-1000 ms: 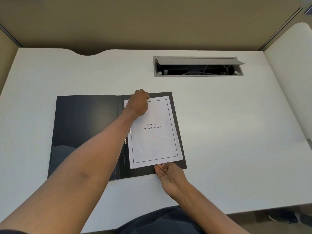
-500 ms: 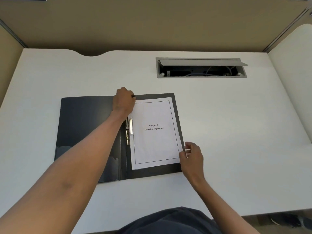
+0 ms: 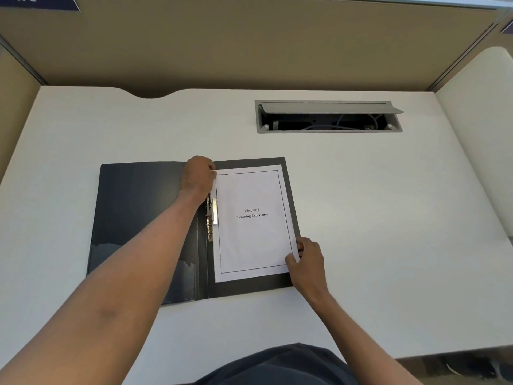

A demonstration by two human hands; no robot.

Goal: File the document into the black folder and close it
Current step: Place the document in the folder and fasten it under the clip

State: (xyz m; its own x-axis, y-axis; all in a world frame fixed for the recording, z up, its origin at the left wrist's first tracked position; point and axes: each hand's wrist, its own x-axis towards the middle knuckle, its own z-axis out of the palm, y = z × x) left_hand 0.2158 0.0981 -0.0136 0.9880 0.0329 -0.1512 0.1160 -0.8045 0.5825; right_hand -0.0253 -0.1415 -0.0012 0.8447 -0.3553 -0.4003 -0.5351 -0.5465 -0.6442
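The black folder [image 3: 138, 218] lies open and flat on the white desk. A white document [image 3: 252, 240], titled "Chapter 6 Learning Experience", rests on its right half beside the metal clip [image 3: 211, 218] at the spine. My left hand [image 3: 198, 176] is curled at the top of the spine, fingertips touching the document's top left corner. My right hand [image 3: 306, 261] pinches the document's lower right edge between thumb and fingers.
An open grey cable tray [image 3: 329, 116] with wires is set into the desk at the back right. Tan partition walls [image 3: 249, 45] close the desk at the back and sides. The desk's front edge [image 3: 416, 354] runs near my body.
My right hand went from the document's bottom edge to its lower right edge and now pinches it. My left hand shifted left to the spine's top. The document sits straighter in the folder.
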